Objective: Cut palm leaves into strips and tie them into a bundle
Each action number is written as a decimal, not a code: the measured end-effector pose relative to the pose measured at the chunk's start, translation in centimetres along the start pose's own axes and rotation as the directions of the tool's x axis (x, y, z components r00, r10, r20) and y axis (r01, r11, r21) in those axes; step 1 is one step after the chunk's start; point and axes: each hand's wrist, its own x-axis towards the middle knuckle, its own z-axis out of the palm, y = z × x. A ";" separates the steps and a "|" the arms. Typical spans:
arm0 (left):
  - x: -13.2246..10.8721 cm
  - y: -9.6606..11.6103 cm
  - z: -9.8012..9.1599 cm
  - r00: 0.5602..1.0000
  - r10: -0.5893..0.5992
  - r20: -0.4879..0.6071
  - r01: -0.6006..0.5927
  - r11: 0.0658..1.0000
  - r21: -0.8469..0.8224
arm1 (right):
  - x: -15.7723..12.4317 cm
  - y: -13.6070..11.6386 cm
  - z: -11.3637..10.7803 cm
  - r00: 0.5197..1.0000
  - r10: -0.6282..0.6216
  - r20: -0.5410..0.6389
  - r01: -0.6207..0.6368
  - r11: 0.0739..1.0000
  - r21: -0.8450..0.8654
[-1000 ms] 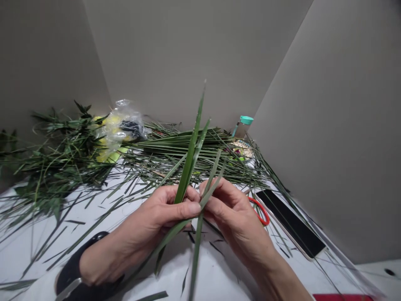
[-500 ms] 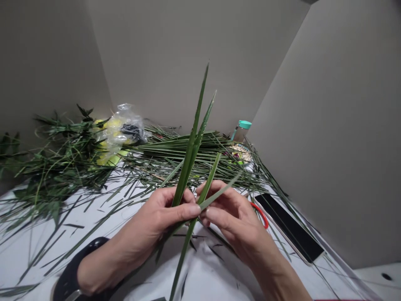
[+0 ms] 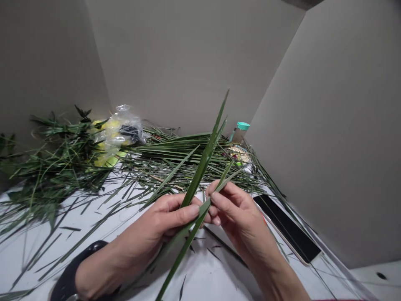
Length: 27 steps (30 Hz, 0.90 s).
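Several long green leaf blades (image 3: 200,169) cross between my hands above the table. My left hand (image 3: 171,215) is closed on them, its thumb pressing across the strips. Two long tips rise from it, leaning to the upper right. My right hand (image 3: 236,209) pinches the crossing leaf strips (image 3: 226,180) between thumb and fingers, just right of the left thumb. One blade runs down past the hands towards the lower middle. How the strips overlap behind the fingers is hidden.
A heap of long leaves (image 3: 178,148) covers the table's back. Leafy stems (image 3: 69,163) and a clear plastic bag (image 3: 120,129) lie left. A phone (image 3: 288,230) lies right; a bottle with a turquoise lid (image 3: 240,131) stands behind. Cut scraps dot the white table (image 3: 106,225).
The held blades have tilted right and their tips sit lower. My right thumb and fingers have moved up slightly and now pinch the crossing strips.
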 end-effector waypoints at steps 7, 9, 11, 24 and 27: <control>0.2 -0.6 -0.9 0.993 -0.063 0.101 0.052 0.992 0.115 | -0.1 -0.5 -0.2 0.998 -0.059 -0.031 0.059 0.998 -0.002; 0.2 -0.6 -1.1 0.994 -0.056 0.091 0.042 0.988 0.146 | -0.2 -0.5 -0.2 0.996 -0.078 -0.050 0.078 0.997 -0.009; 0.2 -0.6 -1.1 0.997 -0.049 0.053 0.039 0.982 0.184 | -0.2 -0.5 -0.3 0.993 -0.096 -0.073 0.093 0.995 -0.049; 0.1 -0.2 -0.8 0.992 0.121 0.036 -0.126 0.939 0.319 | -0.4 -0.3 -0.2 0.978 -0.192 -0.087 0.160 0.945 -0.287; 0.2 -0.3 -0.8 0.995 0.095 0.031 -0.100 0.954 0.281 | -0.5 -0.3 -0.1 0.977 -0.191 -0.093 0.144 0.918 -0.370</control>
